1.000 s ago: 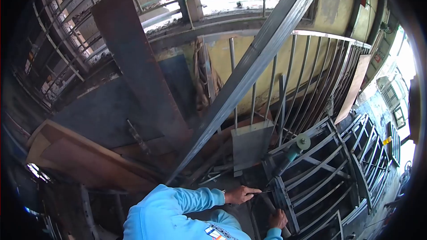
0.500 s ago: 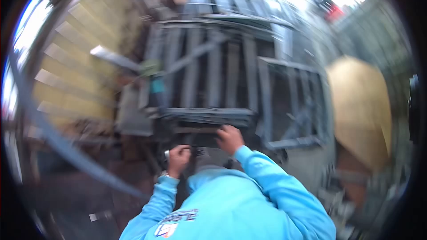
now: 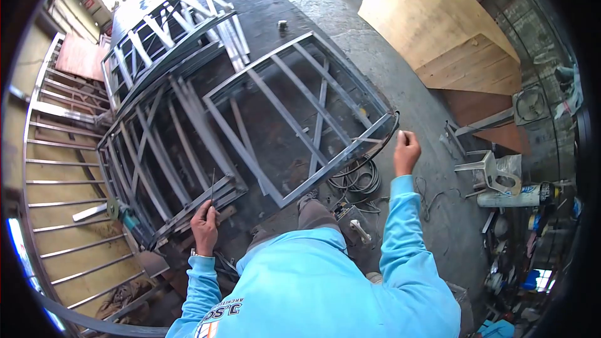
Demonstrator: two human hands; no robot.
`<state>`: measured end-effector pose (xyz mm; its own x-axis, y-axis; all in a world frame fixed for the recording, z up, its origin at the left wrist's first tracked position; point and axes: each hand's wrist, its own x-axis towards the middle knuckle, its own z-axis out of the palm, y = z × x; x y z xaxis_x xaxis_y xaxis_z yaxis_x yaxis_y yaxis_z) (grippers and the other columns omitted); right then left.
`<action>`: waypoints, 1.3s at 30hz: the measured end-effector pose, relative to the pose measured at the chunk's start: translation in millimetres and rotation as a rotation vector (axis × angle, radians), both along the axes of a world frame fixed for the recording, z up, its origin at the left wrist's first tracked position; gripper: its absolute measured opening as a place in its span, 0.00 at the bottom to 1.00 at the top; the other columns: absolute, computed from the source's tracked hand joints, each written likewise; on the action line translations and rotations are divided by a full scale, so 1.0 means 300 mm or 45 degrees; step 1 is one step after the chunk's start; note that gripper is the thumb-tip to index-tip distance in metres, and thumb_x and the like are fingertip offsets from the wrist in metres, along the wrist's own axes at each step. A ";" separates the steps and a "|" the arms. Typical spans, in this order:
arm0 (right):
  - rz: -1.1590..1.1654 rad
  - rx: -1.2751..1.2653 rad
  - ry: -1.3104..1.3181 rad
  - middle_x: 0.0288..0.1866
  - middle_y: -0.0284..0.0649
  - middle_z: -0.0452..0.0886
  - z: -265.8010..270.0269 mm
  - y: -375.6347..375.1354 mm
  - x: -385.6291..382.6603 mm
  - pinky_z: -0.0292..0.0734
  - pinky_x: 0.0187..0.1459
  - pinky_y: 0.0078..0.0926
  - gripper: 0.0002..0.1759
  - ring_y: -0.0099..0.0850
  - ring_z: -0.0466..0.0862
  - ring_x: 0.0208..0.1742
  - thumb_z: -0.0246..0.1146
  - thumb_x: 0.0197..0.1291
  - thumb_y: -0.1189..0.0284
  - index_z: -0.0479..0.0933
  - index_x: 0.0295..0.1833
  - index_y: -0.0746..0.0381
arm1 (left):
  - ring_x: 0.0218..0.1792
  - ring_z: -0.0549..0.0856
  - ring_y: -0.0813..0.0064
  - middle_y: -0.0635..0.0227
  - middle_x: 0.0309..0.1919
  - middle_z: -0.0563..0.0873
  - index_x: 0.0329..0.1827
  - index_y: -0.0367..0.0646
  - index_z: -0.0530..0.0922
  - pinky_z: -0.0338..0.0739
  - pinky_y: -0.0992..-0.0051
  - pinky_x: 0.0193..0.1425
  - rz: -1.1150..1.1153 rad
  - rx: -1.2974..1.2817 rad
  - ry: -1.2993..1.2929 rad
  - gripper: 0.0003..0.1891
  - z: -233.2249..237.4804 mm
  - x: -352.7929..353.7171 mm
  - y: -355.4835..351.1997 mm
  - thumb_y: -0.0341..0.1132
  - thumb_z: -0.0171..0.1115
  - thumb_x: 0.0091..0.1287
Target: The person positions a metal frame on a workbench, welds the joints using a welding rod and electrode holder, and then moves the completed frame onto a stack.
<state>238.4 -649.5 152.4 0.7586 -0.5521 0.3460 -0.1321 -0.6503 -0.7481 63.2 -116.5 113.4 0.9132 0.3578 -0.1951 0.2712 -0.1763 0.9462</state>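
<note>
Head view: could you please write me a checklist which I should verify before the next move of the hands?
1. Thin rod gripped: ok, it is in the left hand.
2. Right hand free: cannot tell; its fingers are curled and could hide something small.
3. Gloves worn: not ok, both hands are bare.
4. Grinder apart from the left hand: ok, there is a gap between them.
5. Grinder unplugged: cannot tell.
6. Floor near the legs free of cable: not ok, a coiled cable lies there.
</note>
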 end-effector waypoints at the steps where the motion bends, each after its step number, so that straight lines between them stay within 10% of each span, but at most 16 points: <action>1: -0.067 -0.007 0.042 0.33 0.39 0.86 -0.081 -0.143 0.033 0.78 0.37 0.31 0.09 0.30 0.83 0.33 0.67 0.68 0.70 0.83 0.40 0.66 | 0.27 0.76 0.88 0.76 0.29 0.83 0.59 0.34 0.84 0.71 0.83 0.30 0.019 -0.096 -0.007 0.13 0.009 0.041 -0.042 0.30 0.62 0.76; 9: -0.368 0.137 0.646 0.41 0.49 0.89 -0.585 -0.681 0.446 0.81 0.50 0.41 0.19 0.43 0.88 0.44 0.73 0.59 0.58 0.85 0.41 0.65 | 0.32 0.78 0.88 0.76 0.34 0.84 0.59 0.34 0.84 0.72 0.83 0.34 -0.087 0.083 0.200 0.13 0.043 0.234 -0.291 0.29 0.62 0.76; 18: 0.211 -0.117 1.259 0.56 0.56 0.86 -1.062 -0.931 0.782 0.78 0.61 0.44 0.27 0.49 0.85 0.60 0.70 0.60 0.52 0.87 0.52 0.66 | 0.39 0.82 0.74 0.65 0.38 0.86 0.59 0.36 0.84 0.76 0.74 0.48 -0.107 0.444 0.203 0.14 0.112 0.243 -0.407 0.24 0.62 0.72; 21: 0.754 -0.945 1.562 0.56 0.40 0.88 -0.891 -0.852 0.804 0.79 0.61 0.43 0.15 0.48 0.85 0.59 0.59 0.70 0.63 0.89 0.54 0.48 | 0.40 0.83 0.69 0.63 0.39 0.85 0.57 0.37 0.84 0.76 0.73 0.49 -0.136 0.611 0.176 0.14 0.134 0.281 -0.437 0.22 0.62 0.70; 24: -0.110 0.362 1.018 0.43 0.54 0.89 -0.901 -0.880 0.763 0.82 0.37 0.45 0.15 0.42 0.89 0.37 0.66 0.66 0.68 0.85 0.48 0.69 | 0.38 0.83 0.66 0.62 0.38 0.83 0.56 0.37 0.85 0.76 0.72 0.47 -0.157 0.675 0.210 0.14 0.160 0.350 -0.466 0.21 0.62 0.69; 28: -0.384 1.228 0.604 0.31 0.41 0.80 -0.612 -0.973 0.728 0.69 0.20 0.34 0.10 0.33 0.77 0.23 0.64 0.67 0.69 0.75 0.48 0.63 | 0.35 0.81 0.67 0.62 0.36 0.80 0.55 0.36 0.85 0.75 0.70 0.42 -0.193 0.578 0.094 0.14 0.144 0.522 -0.461 0.20 0.63 0.67; 35: -0.164 0.651 0.257 0.30 0.32 0.72 0.216 -0.975 0.691 0.60 0.12 0.22 0.24 0.22 0.72 0.18 0.57 0.75 0.46 0.69 0.59 0.54 | 0.32 0.82 0.62 0.57 0.32 0.81 0.52 0.35 0.85 0.75 0.68 0.39 -0.317 0.544 -0.306 0.11 0.037 1.098 -0.494 0.24 0.63 0.68; 39: -0.118 0.140 0.133 0.28 0.29 0.74 0.713 -1.044 0.772 0.61 0.10 0.19 0.18 0.19 0.70 0.14 0.59 0.77 0.53 0.74 0.58 0.55 | 0.33 0.83 0.61 0.57 0.33 0.84 0.51 0.36 0.86 0.77 0.66 0.40 -0.331 0.475 -0.452 0.11 -0.029 1.372 -0.576 0.28 0.65 0.68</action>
<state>469.9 -962.8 366.2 0.7312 -0.6518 0.2014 -0.2688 -0.5466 -0.7931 475.0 -289.2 104.8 0.9669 0.0984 0.2356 -0.1485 -0.5339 0.8324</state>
